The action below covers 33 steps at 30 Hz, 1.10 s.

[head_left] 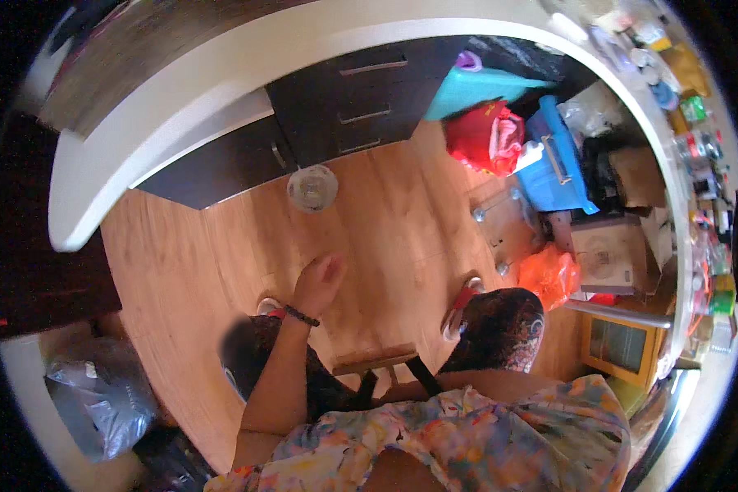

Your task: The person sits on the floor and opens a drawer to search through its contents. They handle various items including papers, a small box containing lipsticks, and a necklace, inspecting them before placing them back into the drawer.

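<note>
My left hand (pixel 318 280), with a dark beaded bracelet on its wrist, hangs over the wooden floor in front of my left knee. Its fingers look curled in, and nothing shows in them. Past it, near the dark cabinets, a round clear dish-like thing (pixel 312 189) rests on the floor. My right forearm lies across my lap toward a small wooden stool (pixel 375 359) with dark straps or legs between my thighs. My right hand (pixel 395 393) is beside those dark parts, its fingers mostly hidden, so its grip cannot be made out.
Dark drawers (pixel 361 94) stand under a white counter (pixel 180 82). On the right are a blue bin (pixel 553 164), a red bag (pixel 480 139), an orange plastic bag (pixel 549 275) and a cardboard box (pixel 611 256). A grey plastic bag (pixel 111 402) sits at left.
</note>
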Motion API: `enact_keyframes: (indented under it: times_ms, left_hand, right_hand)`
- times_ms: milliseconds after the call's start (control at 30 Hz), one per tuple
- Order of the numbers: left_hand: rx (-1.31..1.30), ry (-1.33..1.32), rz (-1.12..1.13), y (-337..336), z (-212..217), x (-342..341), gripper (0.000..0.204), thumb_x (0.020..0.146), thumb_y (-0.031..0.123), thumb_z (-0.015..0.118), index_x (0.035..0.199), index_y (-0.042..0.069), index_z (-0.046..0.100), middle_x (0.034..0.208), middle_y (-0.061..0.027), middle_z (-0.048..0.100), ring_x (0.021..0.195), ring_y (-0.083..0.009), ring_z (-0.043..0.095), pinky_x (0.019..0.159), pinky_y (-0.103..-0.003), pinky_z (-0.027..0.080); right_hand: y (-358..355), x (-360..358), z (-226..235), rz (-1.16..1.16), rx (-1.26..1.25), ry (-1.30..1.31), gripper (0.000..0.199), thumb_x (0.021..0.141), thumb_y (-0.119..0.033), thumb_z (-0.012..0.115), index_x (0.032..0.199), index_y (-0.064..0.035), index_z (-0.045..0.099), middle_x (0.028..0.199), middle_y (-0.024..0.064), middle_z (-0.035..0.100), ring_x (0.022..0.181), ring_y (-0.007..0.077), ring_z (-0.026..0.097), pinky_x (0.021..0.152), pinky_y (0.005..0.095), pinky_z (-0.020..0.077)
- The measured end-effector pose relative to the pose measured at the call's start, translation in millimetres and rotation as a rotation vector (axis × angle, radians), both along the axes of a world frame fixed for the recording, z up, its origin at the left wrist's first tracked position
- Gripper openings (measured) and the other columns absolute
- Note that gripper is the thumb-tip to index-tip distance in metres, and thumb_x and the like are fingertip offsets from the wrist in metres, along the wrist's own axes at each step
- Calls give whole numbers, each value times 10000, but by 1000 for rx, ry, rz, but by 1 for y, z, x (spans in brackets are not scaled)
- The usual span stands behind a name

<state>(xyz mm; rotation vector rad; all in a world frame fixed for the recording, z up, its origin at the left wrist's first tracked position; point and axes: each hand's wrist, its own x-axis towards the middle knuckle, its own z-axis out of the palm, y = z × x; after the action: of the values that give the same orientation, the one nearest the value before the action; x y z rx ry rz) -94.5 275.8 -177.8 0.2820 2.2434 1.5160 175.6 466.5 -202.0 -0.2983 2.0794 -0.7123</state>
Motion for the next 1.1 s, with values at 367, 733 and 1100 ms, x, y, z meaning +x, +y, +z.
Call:
enact_keyframes:
  times_ms: [367,733,1100]
  left_hand:
    - [232,68,64,0,61,65,253,897,180,552,1098,30,588,986,-34,626,894,-121,587,780,-245,471]
    - [717,-76,434,-20,96,-30,190,900,161,553,1022,31,618,941,-30,635,815,-99,583,708,-218,462]
    - [718,-140,417,-12,66,-68,175,899,153,548,1016,37,610,955,-29,623,859,-113,570,713,-239,454]
  right_hand:
    - [-39,-93,143,-48,-266,1043,435,815,-239,547,1189,-22,503,1166,211,478,1049,361,470,908,441,373]
    - [24,-348,120,-267,-29,1118,639,793,-251,618,1316,10,359,1331,247,380,1240,394,358,1014,432,329]
    - [41,-534,123,-317,442,1129,311,892,-343,479,1092,-112,536,1127,159,532,1076,386,520,832,532,451]
